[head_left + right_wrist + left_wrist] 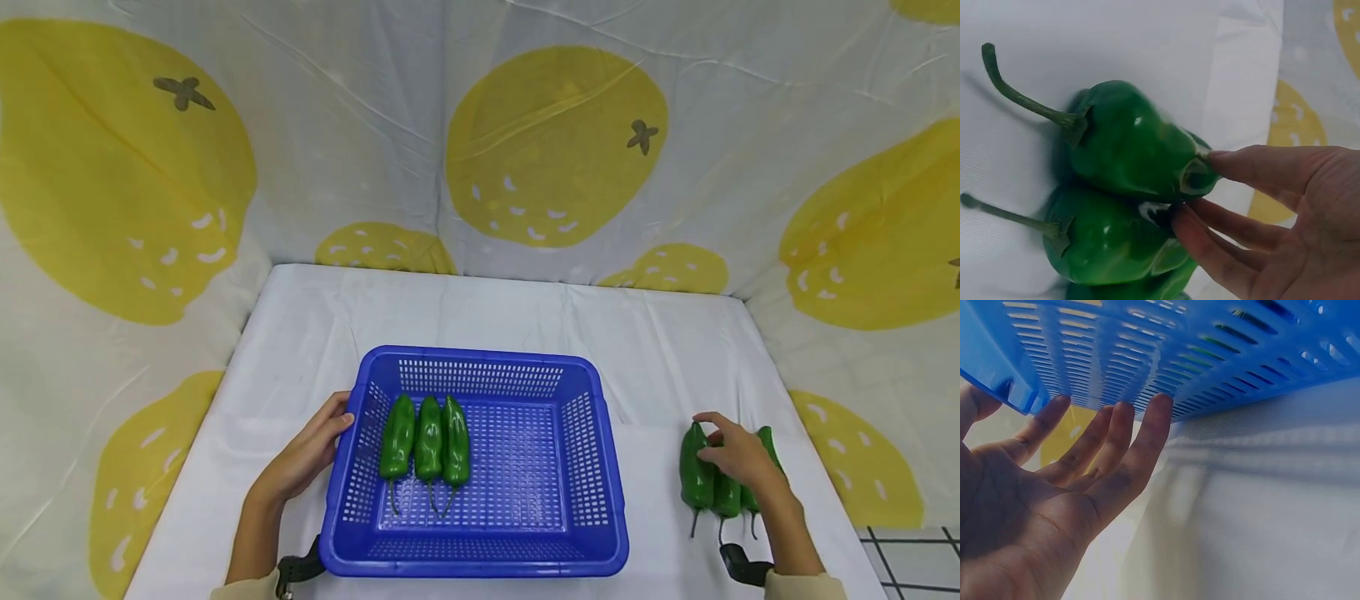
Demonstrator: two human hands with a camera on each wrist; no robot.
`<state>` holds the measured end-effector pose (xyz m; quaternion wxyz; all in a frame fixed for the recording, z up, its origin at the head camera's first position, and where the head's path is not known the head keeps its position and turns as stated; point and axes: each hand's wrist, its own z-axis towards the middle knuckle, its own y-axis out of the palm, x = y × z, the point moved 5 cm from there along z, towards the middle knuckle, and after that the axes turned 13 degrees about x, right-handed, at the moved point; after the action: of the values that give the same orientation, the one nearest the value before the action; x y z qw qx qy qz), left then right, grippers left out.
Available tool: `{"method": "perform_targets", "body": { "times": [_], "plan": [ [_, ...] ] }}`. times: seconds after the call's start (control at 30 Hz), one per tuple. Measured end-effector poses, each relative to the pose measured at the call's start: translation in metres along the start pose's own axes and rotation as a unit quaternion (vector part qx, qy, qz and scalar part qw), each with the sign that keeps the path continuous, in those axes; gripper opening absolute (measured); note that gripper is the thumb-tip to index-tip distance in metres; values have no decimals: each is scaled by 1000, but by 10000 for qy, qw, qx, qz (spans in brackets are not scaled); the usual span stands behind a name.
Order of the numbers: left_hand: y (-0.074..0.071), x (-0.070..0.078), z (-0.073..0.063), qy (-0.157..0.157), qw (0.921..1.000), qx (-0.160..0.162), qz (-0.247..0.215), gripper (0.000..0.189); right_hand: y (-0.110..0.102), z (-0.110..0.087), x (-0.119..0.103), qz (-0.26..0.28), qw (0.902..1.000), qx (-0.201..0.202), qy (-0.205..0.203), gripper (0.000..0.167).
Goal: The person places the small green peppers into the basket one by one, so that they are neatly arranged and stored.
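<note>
Green and glossy, the leftmost pepper point(695, 477) of three on white cloth point(480, 312) is pinched near its tip by the right hand point(741, 455); gripping seems the current step, and lifting would call for clearing its neighbours point(726, 498). Well leftward, the left hand point(303, 457) rests uncurled fingers against a blue basket point(480, 569) containing three more peppers point(428, 442).

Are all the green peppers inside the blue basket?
No, three green peppers lie in the blue basket, but three others are outside it, by the right hand.
</note>
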<state>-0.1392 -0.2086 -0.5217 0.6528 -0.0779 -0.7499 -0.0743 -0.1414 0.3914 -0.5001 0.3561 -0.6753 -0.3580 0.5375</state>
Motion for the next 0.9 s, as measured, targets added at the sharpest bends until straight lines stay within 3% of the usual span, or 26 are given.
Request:
{"method": "perform_targets", "body": {
  "times": [0.13, 0.43, 0.9],
  "plan": [
    [1, 0, 0, -17, 10000, 14, -5, 42, 3, -2, 3, 161, 9997, -88, 133, 56],
    [0, 1, 0, 3, 10000, 39, -19, 43, 13, -4, 21, 1295, 9904, -258, 416, 65],
    [1, 2, 0, -56, 10000, 64, 27, 44, 13, -6, 27, 1535, 9860, -195, 619, 62]
  ]
}}
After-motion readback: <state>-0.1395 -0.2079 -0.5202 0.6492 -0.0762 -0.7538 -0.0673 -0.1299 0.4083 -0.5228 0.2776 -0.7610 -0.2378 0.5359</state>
